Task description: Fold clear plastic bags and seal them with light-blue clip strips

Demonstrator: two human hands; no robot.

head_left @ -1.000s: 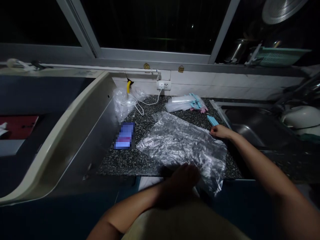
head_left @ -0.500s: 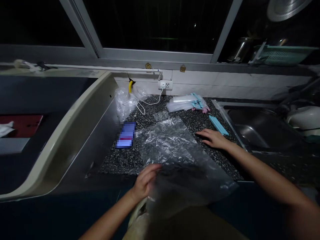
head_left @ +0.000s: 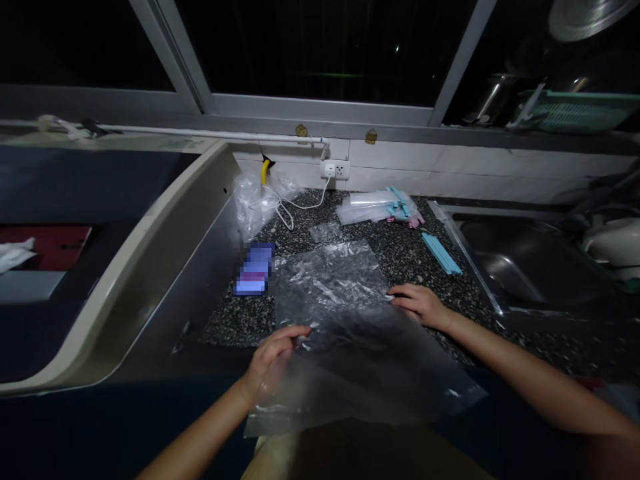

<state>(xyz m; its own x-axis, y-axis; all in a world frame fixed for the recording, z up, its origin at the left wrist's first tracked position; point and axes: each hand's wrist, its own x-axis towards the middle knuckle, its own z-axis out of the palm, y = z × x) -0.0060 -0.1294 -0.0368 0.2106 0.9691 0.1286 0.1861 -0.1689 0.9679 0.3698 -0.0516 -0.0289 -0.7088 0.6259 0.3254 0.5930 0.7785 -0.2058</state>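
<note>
A large clear plastic bag (head_left: 345, 283) lies crinkled on the speckled counter, its near end hanging past the front edge. My left hand (head_left: 273, 360) is closed on the bag's left side, with plastic bunched at the fingertips and part of the palm behind the film. On the opposite side my right hand (head_left: 420, 307) pinches the bag's right edge between thumb and fingers. Beyond that hand sits a group of light blue strips (head_left: 441, 253). A phone (head_left: 254, 269) with a lit, blurred-out screen rests left of the bag.
Clear plastic packs (head_left: 370, 208) with blue and pink pieces lie at the back. A crumpled bag (head_left: 250, 207) and a white cable (head_left: 305, 205) from the wall socket (head_left: 340, 170) are behind the phone. A metal sink (head_left: 505, 267) borders the right, a cream-edged appliance (head_left: 125, 260) the left.
My right hand has come nearer and taken hold of the bag's right edge. My left hand has moved left, spreading the bag's near end wider.
</note>
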